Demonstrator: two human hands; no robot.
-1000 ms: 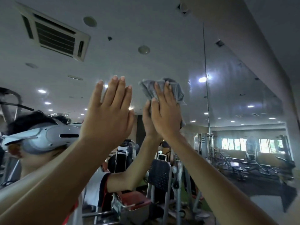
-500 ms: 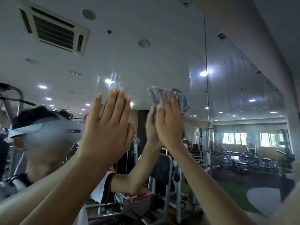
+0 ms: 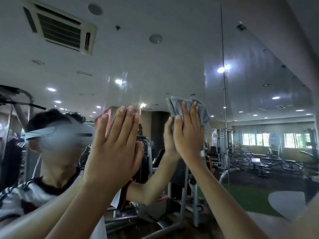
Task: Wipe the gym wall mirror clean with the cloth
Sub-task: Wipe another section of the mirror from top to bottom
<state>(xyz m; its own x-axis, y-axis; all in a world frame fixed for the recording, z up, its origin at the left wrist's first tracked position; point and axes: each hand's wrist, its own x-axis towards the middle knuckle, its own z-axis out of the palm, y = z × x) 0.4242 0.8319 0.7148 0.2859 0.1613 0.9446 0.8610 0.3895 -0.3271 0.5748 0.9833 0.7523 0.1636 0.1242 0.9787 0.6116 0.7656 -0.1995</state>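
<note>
Pinning the grey cloth (image 3: 204, 114) flat against the gym wall mirror (image 3: 155, 66) is the right hand (image 3: 187, 135), whose fingers are laid straight and close together over it, with nothing curled round it. The cloth is bunched, and its long axis is judged to run from about 10 o'clock to 4 o'clock; folds are left showing past the fingertips at 12 o'clock and past the hand's edge at 2 o'clock. The left hand (image 3: 114, 149) is held at 9 o'clock of the right, fingers straight and together, and appears to be laid on the glass, carrying nothing. The right hand is thus the only one placed for wiping. Faint smears are seen at 12 o'clock of the cloth, and more by the vertical seam (image 3: 223, 83) at 2 o'clock, so an upward sweep is judged likely. No brand, label or writing can be read.
</note>
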